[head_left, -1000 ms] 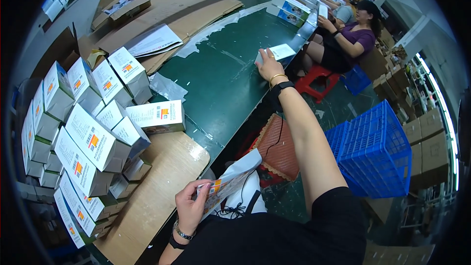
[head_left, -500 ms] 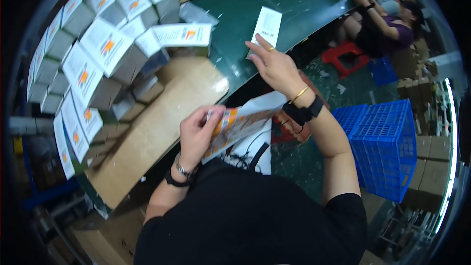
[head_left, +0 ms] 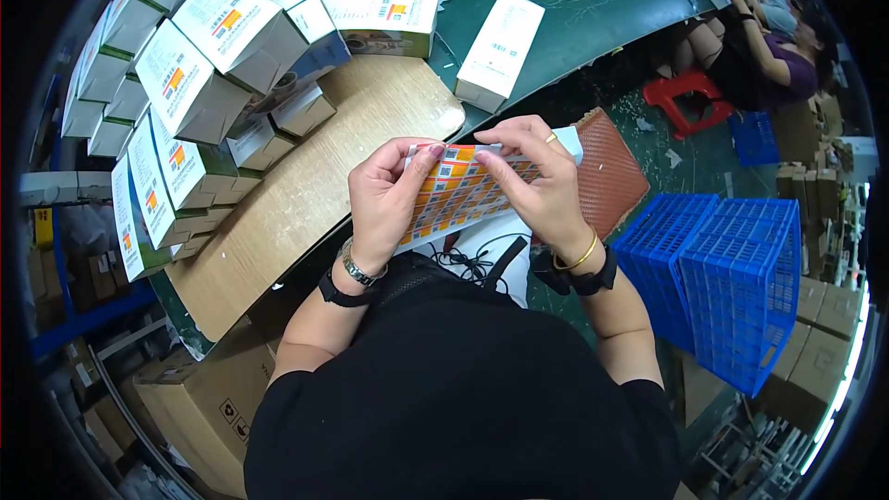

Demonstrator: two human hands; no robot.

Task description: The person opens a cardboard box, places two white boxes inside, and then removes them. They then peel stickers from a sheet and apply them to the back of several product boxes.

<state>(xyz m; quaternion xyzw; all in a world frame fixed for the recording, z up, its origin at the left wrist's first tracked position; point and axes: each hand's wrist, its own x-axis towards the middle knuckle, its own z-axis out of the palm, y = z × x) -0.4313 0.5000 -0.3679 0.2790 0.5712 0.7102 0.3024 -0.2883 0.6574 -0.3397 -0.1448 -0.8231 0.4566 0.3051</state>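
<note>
My left hand [head_left: 381, 199] pinches the upper left corner of a sheet of orange and white stickers [head_left: 458, 187] between thumb and fingers. At the sheet's top edge, close beside it, my right hand [head_left: 548, 187] is closed with thumb and forefinger on the sheet; whether a single sticker is lifted there I cannot make out. The sheet hangs tilted above my lap. Beyond my hands a white carton [head_left: 505, 37] lies on the green table [head_left: 574, 0], its printed face up and no orange sticker visible on that face.
Many white cartons with orange stickers [head_left: 199, 56] are stacked at the left, beside a tan board [head_left: 315, 176]. Blue plastic crates [head_left: 741, 268] stand on the floor at the right. Farther off are a red stool [head_left: 690, 97] and another person [head_left: 787, 65], seated.
My right hand has come back from the white carton on the table to the top edge of the sticker sheet. The left hand keeps its hold on the sheet.
</note>
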